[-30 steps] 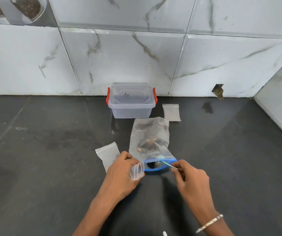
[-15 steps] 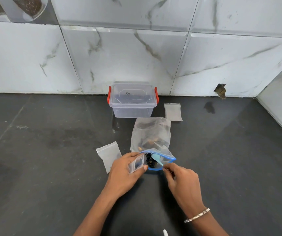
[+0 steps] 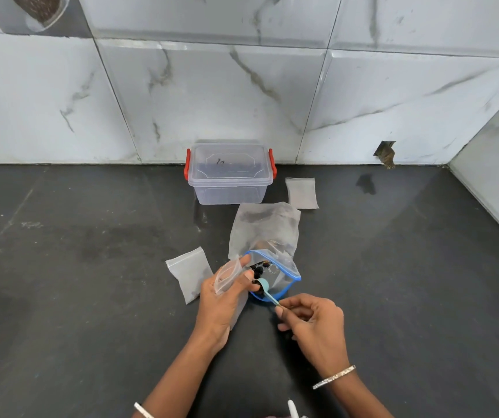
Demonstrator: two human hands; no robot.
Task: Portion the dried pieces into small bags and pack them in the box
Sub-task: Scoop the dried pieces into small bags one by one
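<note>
A large clear bag (image 3: 265, 233) with a blue zip rim lies open toward me on the dark counter. Dark dried pieces (image 3: 258, 269) sit at its mouth. My left hand (image 3: 221, 300) holds a small clear bag (image 3: 227, 274) open beside that mouth. My right hand (image 3: 314, 322) pinches the handle of a small light-blue scoop (image 3: 264, 285), whose bowl sits among the pieces at the mouth. A clear plastic box (image 3: 229, 173) with red latches and its lid on stands against the wall behind.
Two empty small bags lie flat on the counter: one small bag (image 3: 188, 271) left of my left hand, another small bag (image 3: 301, 193) right of the box. Marble-tiled walls close the back and right side. A white object (image 3: 292, 408) peeks in at the bottom edge.
My right hand has pushed the scoop into the large bag's mouth among the dried pieces. My left hand has lifted the small bag up against the rim.
</note>
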